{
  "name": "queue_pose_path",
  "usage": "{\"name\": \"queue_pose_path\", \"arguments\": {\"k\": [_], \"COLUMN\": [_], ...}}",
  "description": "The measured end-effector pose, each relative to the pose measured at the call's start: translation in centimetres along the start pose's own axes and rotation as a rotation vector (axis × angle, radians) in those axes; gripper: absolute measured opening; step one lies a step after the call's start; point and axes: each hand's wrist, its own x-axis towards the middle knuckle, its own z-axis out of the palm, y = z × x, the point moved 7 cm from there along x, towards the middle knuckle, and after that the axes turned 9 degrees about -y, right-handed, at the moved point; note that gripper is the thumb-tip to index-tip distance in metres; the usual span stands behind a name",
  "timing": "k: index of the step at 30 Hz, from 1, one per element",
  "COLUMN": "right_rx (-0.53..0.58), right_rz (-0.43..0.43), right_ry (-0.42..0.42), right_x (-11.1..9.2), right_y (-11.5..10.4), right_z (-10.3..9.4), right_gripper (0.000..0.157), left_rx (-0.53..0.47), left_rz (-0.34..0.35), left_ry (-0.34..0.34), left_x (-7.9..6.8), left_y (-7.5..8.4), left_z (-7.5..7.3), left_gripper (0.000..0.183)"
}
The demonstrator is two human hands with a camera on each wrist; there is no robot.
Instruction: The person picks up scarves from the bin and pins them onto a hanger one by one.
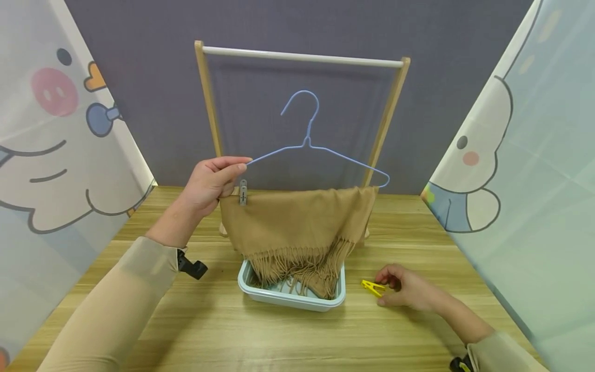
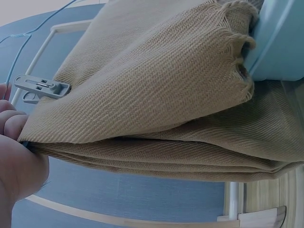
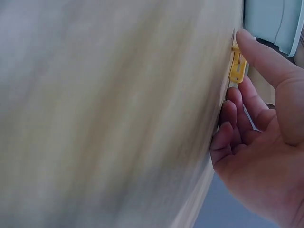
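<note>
My left hand point(image 1: 211, 183) grips the left end of a blue wire clothes hanger point(image 1: 341, 155), thumb and fingers round it and the top corner of a tan fringed scarf point(image 1: 293, 217). The scarf hangs folded over the hanger's lower bar, its fringe dipping into a pale blue basin point(image 1: 297, 299). A grey clothespin point(image 2: 42, 88) clamps the scarf's top edge beside that hand. Low over the table on the right, my right hand point(image 1: 411, 292) has a yellow clothespin point(image 1: 372, 287) between thumb and index finger; the right wrist view shows the clothespin point(image 3: 238, 66) at the fingertips.
Behind the hanger stands a rack with wooden legs point(image 1: 389, 116) and a white top rail point(image 1: 302, 56). The wooden table point(image 1: 195, 320) carries rack and basin. A grey panel closes the back, and cartoon-printed sheets point(image 1: 479, 150) line both sides.
</note>
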Motion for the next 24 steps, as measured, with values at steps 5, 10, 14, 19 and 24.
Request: {"name": "queue_pose_path", "arguments": {"k": [5,10,14,19,24], "right_rx": [-0.005,0.0,0.034,0.065,0.116], "right_rz": [0.026,0.036,0.02,-0.047,-0.129], "right_ry": [0.003,0.002,0.025,0.149,0.302], "right_x": [0.1,0.1,-0.1,-0.7,-1.3], "right_y": [0.2,0.3,0.2,-0.8,-2.9], "right_z": [0.1,0.0,-0.4,-2.3,-5.0], "right_gripper": [0.037,0.033,0.03,0.025,0.029], "left_rx": [0.0,0.002,-0.002,0.004,0.007], "left_rz": [-0.005,-0.004,0.0,-0.001,-0.002], "left_ry": [-0.002,-0.004,-0.003,-0.001,-0.003], "left_x": [0.0,0.0,0.0,0.0,0.0], "left_y": [-0.1,-0.2,-0.2,-0.2,-0.1], "left_z": [0.1,0.1,0.0,-0.1,-0.1], "left_gripper": [0.032,0.031,0.031,0.032,0.03]}}
